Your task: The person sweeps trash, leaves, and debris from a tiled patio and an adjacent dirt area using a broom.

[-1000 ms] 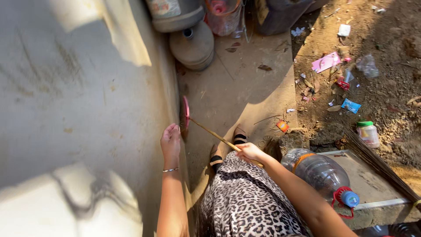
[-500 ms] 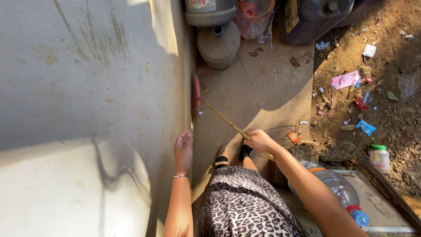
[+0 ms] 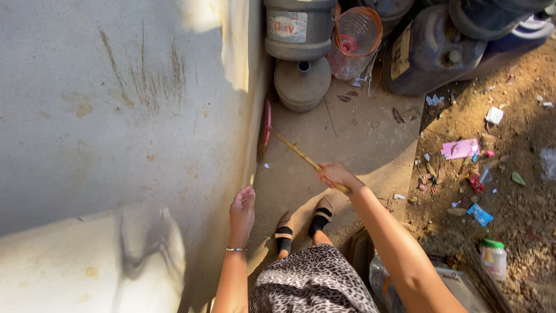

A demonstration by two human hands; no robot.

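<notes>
My right hand (image 3: 337,175) grips the thin wooden handle of a broom (image 3: 294,150), whose pink head (image 3: 266,124) rests on the concrete floor against the foot of the wall. My left hand (image 3: 242,207), with a thin bracelet at the wrist, is loosely curled and touches the grey plastered wall (image 3: 116,133), holding nothing. My feet in black sandals (image 3: 301,226) stand on the concrete below the broom handle.
Large water jugs (image 3: 301,35) and dark canisters (image 3: 428,52) are stacked at the far end of the concrete strip. Litter lies on the dirt to the right: a pink wrapper (image 3: 460,149), a blue packet (image 3: 479,214), a small green-lidded jar (image 3: 494,257). A plastic bottle (image 3: 382,284) lies by my right arm.
I have stepped forward along the wall. The broom head has slid farther ahead toward the jugs, and my right hand moved forward with the handle.
</notes>
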